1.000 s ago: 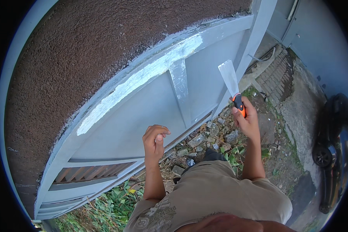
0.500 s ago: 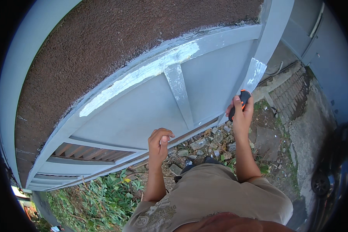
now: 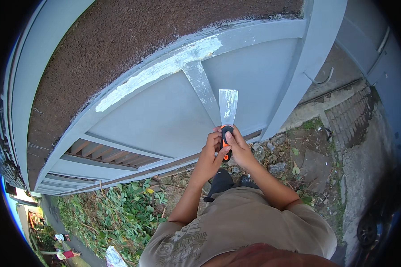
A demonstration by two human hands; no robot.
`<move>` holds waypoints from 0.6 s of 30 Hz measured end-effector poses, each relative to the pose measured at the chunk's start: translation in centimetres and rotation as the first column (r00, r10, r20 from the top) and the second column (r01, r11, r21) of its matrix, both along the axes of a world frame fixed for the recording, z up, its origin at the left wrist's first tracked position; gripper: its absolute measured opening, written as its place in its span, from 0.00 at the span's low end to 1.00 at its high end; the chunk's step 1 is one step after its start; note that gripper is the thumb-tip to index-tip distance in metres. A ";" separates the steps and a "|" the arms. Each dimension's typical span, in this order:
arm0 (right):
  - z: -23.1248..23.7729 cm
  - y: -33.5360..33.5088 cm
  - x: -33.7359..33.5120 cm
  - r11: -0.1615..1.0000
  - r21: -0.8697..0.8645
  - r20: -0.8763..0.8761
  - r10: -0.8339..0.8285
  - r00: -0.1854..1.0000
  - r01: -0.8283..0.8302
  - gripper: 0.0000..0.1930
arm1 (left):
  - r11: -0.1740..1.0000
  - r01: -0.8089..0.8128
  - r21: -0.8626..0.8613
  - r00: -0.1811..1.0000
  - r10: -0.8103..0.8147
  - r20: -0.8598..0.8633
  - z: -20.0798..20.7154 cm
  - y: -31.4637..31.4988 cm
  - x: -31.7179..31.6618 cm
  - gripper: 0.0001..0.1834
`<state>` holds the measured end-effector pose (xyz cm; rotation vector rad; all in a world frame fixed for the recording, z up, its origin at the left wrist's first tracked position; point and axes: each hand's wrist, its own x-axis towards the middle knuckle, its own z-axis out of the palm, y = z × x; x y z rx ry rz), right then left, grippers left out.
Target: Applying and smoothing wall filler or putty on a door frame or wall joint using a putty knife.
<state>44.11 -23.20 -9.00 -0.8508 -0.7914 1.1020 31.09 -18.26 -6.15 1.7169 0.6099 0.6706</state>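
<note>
A putty knife [image 3: 228, 107] with a wide metal blade and a black-and-orange handle points away from me in front of my body, its blade smeared with white. My right hand [image 3: 242, 152] is closed around the right side of the handle. From the other side my left hand [image 3: 209, 155] has its fingers and thumb on the same handle. Beyond the blade stands a grey panelled wall [image 3: 153, 120]. Along its upper rail runs a patch of white filler [image 3: 160, 71], and thinner white smears mark the short upright strip [image 3: 198, 82] below it.
Brown rough plaster [image 3: 120, 35] lies above the rail. A slatted vent [image 3: 107, 154] sits low on the left, over green plants [image 3: 116, 222]. Rubble [image 3: 278, 168] lies by my feet. To the right are a curved hook [image 3: 325, 78] and a dark vehicle [image 3: 367, 229]. People stand far left.
My right hand has brought the putty knife left from the right post to the middle. My left hand, holding nothing before, has moved right onto its handle. The view has shifted slightly.
</note>
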 end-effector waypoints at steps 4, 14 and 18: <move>1.0 -0.8 2.9 0.987 0.053 0.248 -0.160 0.956 0.152 0.20 | 0.980 -0.019 0.199 0.992 0.044 -0.122 1.6 0.7 -0.3 0.22; -1.3 -3.9 11.5 0.836 -0.003 0.716 -0.382 0.584 0.549 0.18 | 0.597 -0.528 0.604 0.811 0.566 0.148 6.1 6.0 -7.7 0.16; -0.2 -2.0 10.8 0.757 0.351 0.784 -0.560 0.270 0.551 0.17 | 0.281 -0.563 0.777 0.673 0.702 0.233 7.7 8.0 -9.7 0.21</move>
